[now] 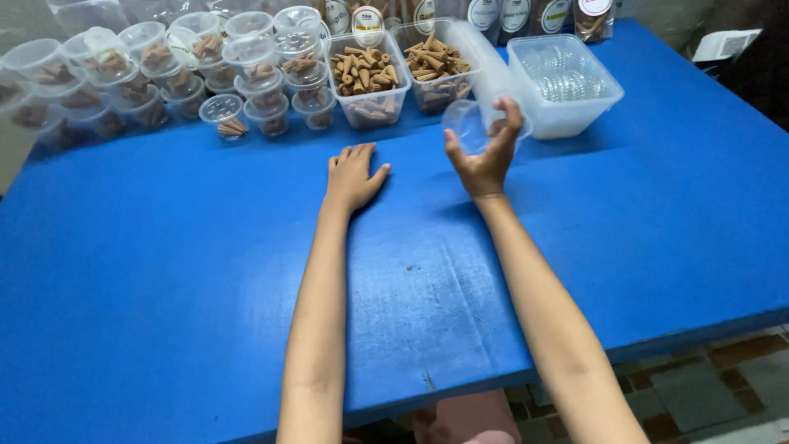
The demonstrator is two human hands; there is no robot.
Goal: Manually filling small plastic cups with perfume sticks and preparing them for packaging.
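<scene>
The right hand (485,160) holds a small clear cup (467,125) in a curled grip just above the tabletop (164,271), so it should stay upright and lightly pinched, while the left hand (353,177) lies flat and empty beside it near the tubs of brown cones (366,78).

Cone tubs (367,78) behind hands, lid tub (567,82) right, small cups (148,74) left

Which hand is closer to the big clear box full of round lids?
The right hand. It is raised just left of the clear box of lids, holding a small clear cup. The left hand lies flat on the blue table, farther left.
</scene>
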